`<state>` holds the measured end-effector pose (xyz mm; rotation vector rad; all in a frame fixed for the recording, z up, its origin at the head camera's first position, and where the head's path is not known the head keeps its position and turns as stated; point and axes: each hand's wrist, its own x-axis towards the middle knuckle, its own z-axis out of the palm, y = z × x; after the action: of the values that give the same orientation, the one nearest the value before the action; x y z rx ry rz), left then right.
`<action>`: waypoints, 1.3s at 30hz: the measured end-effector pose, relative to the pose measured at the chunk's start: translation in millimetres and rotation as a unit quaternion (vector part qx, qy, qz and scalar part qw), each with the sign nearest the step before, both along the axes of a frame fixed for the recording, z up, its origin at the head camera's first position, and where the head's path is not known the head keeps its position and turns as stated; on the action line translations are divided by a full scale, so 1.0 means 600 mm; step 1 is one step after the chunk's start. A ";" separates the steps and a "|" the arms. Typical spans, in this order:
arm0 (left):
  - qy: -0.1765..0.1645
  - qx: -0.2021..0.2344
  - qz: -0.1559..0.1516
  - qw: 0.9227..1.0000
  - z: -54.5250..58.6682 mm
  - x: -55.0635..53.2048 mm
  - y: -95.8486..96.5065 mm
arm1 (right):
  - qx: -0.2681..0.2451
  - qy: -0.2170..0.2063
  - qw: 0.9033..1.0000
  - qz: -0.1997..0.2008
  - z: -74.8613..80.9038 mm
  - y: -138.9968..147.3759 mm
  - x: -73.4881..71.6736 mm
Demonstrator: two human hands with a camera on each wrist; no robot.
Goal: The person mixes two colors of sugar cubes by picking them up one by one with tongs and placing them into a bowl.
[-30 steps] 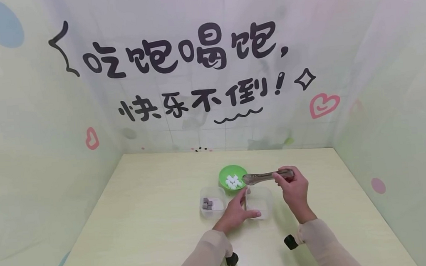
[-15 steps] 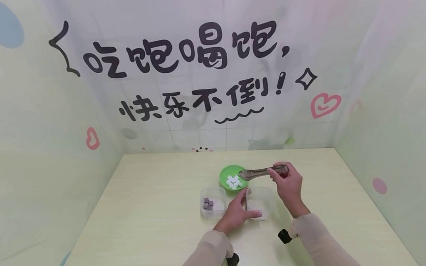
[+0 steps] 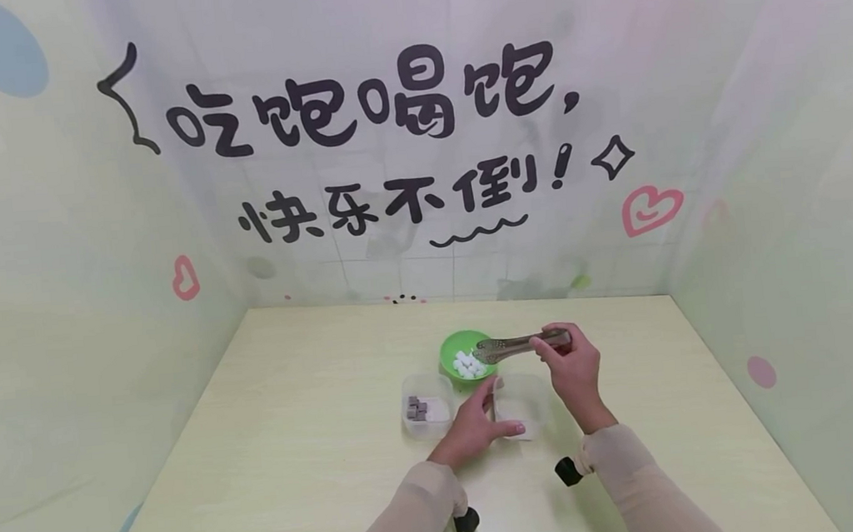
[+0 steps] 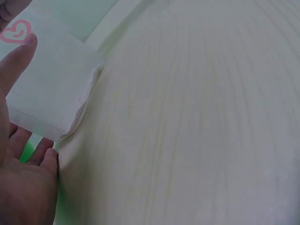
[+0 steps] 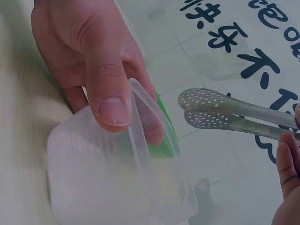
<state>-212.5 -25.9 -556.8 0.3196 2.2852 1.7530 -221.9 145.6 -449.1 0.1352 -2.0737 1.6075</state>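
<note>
Gripping tongs (image 3: pixel 510 349) with right hand (image 3: pixel 574 367), head view. Pointing them left, ends over right side of green bowl (image 3: pixel 465 340); cannot tell whether touching white pieces (image 3: pixel 469 366) heaped in it. Holding clear tub (image 3: pixel 524 395) with left hand (image 3: pixel 477 426), thumb on near side, fingers toward far side, just in front of bowl and to its right. Noting second tub (image 3: pixel 432 430) on table (image 3: pixel 305 442), left of that hand, with grey cubes (image 3: pixel 416 409) at its left side.

Left wrist: seeing pale wall of clear tub at left edge, thumb before it, fingers below its lower edge. Glimpsing green between fingers. Looking mostly onto table's streaked surface.

Right wrist: seeing left thumb over tub's near wall, close to rim, fingertip beyond rim, bowl part-hidden behind. Seeing perforated tong ends side by side, well apart from tub, against lettered wall (image 5: pixel 243 192). Catching only part of right hand at right edge, around tong arms.
</note>
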 end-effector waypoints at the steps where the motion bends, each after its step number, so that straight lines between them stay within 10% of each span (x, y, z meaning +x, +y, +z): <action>1: 0.000 0.000 0.000 1.000 0.000 0.000 0.000 | 0.003 0.001 1.000 0.000 0.005 -0.002 0.005; 21: 0.013 -0.007 0.007 1.000 -0.004 0.006 0.003 | -0.053 -0.039 0.998 -0.017 -0.056 0.022 0.003; 39: 0.026 0.011 0.029 0.999 -0.004 0.014 0.008 | -0.057 -0.048 0.997 0.011 -0.031 0.010 0.058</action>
<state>-204.4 -20.9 -559.0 0.3096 2.3352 1.8180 -187.2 151.5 -467.8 0.0429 -2.0511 1.7726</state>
